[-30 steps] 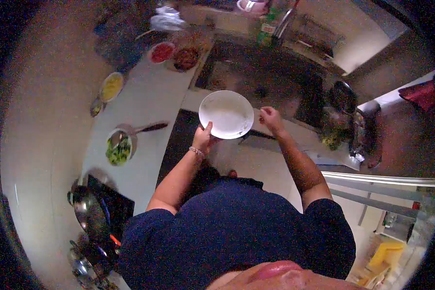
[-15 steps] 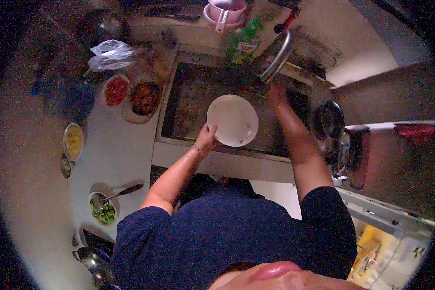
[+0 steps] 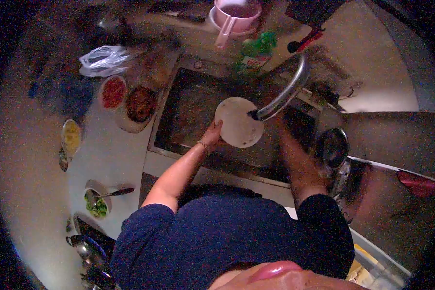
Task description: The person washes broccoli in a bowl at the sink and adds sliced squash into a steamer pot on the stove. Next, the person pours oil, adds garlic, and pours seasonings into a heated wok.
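"Plate (image 3: pixel 238 131), white and round: where do we have it?"

"Over the sink (image 3: pixel 182 126), under the tap (image 3: pixel 291 88). Our left hand (image 3: pixel 212 135) pinches its edge."

"And our right hand (image 3: pixel 276 122)?"

"Near the tap, too blurry; we can't tell if it's open. A green bottle (image 3: pixel 257 52) sits behind the sink."
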Action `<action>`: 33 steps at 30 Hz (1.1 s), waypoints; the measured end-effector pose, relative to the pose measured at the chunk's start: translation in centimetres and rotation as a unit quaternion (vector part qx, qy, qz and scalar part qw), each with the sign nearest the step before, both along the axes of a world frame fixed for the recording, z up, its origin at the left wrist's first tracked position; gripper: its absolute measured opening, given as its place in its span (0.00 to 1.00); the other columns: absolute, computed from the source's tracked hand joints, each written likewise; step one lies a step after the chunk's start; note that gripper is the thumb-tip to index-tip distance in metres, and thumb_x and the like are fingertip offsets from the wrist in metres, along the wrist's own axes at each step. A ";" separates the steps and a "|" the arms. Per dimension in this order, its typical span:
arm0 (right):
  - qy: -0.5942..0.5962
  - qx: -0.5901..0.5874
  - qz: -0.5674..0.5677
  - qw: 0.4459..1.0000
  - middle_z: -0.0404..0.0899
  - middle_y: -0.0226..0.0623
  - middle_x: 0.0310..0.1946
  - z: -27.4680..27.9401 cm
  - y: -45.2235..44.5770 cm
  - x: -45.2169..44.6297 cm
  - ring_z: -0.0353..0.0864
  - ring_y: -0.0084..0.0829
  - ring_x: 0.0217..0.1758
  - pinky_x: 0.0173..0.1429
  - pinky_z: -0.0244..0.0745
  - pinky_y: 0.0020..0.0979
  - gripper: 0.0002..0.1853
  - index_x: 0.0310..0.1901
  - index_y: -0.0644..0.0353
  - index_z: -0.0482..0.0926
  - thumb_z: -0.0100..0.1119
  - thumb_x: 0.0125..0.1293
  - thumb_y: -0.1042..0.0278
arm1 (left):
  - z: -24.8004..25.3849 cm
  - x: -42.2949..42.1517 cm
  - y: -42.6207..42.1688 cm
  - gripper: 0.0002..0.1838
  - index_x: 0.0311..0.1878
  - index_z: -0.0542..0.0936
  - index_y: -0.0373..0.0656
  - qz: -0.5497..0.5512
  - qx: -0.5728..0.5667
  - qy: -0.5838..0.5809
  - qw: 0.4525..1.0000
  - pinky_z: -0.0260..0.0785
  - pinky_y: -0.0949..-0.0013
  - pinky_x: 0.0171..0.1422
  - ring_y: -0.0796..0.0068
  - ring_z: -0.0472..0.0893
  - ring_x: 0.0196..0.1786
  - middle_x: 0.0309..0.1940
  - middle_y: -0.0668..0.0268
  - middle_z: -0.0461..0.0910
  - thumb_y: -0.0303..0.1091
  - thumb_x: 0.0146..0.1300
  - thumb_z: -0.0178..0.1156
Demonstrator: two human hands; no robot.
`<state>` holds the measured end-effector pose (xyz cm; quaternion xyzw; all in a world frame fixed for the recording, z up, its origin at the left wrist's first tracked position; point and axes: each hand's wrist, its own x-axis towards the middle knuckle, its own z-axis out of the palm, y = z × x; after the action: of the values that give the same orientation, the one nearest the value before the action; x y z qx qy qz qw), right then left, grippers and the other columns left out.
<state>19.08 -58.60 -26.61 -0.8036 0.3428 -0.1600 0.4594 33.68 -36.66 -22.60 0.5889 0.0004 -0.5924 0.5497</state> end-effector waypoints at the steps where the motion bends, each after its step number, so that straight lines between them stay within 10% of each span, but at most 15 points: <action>1: 0.000 -0.017 0.024 1.000 0.65 0.40 0.49 0.4 2.2 -0.5 0.64 0.35 0.50 0.54 0.61 0.36 0.21 0.53 0.59 0.62 0.46 0.61 0.58 | -0.9 0.0 -0.4 0.28 0.60 0.55 0.48 -0.016 -0.008 -0.005 1.000 0.72 0.53 0.41 0.60 0.72 0.49 0.53 0.60 0.66 0.53 0.63 0.44; 5: -0.059 -0.158 0.142 0.975 0.64 0.40 0.51 -1.5 11.4 3.2 0.63 0.35 0.53 0.57 0.60 0.36 0.20 0.54 0.59 0.61 0.45 0.62 0.59 | -6.9 0.0 -1.2 0.28 0.60 0.55 0.49 -0.050 -0.091 -0.063 0.993 0.70 0.54 0.45 0.61 0.71 0.51 0.51 0.60 0.67 0.53 0.63 0.43; 10: -0.078 0.151 0.102 0.980 0.62 0.40 0.53 -1.9 11.1 4.9 0.61 0.36 0.55 0.60 0.58 0.36 0.20 0.54 0.59 0.60 0.43 0.63 0.60 | -6.5 2.2 -0.7 0.27 0.61 0.56 0.46 -0.121 -0.075 -0.154 0.978 0.66 0.62 0.52 0.63 0.68 0.54 0.51 0.61 0.68 0.51 0.64 0.42; 13: 0.129 -0.152 0.205 0.958 0.49 0.49 0.63 0.0 10.7 4.7 0.46 0.46 0.67 0.67 0.46 0.43 0.34 0.62 0.70 0.44 0.45 0.61 0.62 | -10.1 3.1 0.2 0.28 0.61 0.57 0.43 -0.240 0.002 -0.486 0.840 0.64 0.65 0.54 0.66 0.67 0.54 0.52 0.61 0.67 0.50 0.63 0.43; 15: -0.008 -0.294 0.238 0.926 0.51 0.51 0.61 -1.6 13.8 6.2 0.51 0.47 0.64 0.66 0.46 0.46 0.36 0.62 0.70 0.47 0.49 0.58 0.59 | -9.9 3.2 -0.1 0.26 0.60 0.60 0.42 -0.212 0.007 -0.462 0.861 0.63 0.64 0.56 0.65 0.67 0.55 0.53 0.60 0.68 0.49 0.64 0.43; 17: -0.048 -0.284 0.269 0.919 0.53 0.52 0.60 -2.2 15.4 5.4 0.53 0.47 0.63 0.65 0.46 0.47 0.36 0.61 0.71 0.50 0.51 0.57 0.58 | -4.5 2.8 -0.8 0.23 0.57 0.64 0.40 -0.057 0.005 -0.123 0.991 0.61 0.61 0.58 0.61 0.68 0.56 0.54 0.58 0.69 0.46 0.65 0.40; 24: 0.076 -0.180 0.181 0.964 0.51 0.52 0.62 0.5 10.9 1.7 0.50 0.48 0.65 0.66 0.43 0.46 0.34 0.61 0.68 0.50 0.48 0.59 0.59 | -5.7 3.0 -0.3 0.24 0.58 0.64 0.41 -0.099 -0.045 -0.310 0.945 0.60 0.64 0.58 0.67 0.67 0.55 0.52 0.60 0.69 0.47 0.66 0.39; 26: 0.108 -0.204 0.133 0.964 0.50 0.52 0.62 -0.5 9.6 4.8 0.50 0.48 0.65 0.66 0.43 0.45 0.33 0.62 0.67 0.50 0.47 0.59 0.59 | -12.8 2.6 -0.8 0.24 0.59 0.61 0.41 -0.150 -0.099 -0.281 0.943 0.62 0.65 0.55 0.69 0.67 0.52 0.51 0.62 0.68 0.47 0.65 0.41; 33: 0.201 -0.224 0.251 0.920 0.50 0.53 0.62 -5.1 13.3 3.8 0.49 0.50 0.65 0.67 0.42 0.45 0.30 0.62 0.66 0.50 0.45 0.61 0.61 | -6.0 3.5 -1.4 0.31 0.59 0.61 0.43 -0.027 -0.053 -0.144 0.988 0.64 0.61 0.52 0.66 0.68 0.53 0.49 0.62 0.69 0.58 0.62 0.39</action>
<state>22.88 -45.35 -31.71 -0.9604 0.1704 0.0532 0.2139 37.20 -38.06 -28.61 0.6380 -0.1260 -0.5154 0.5581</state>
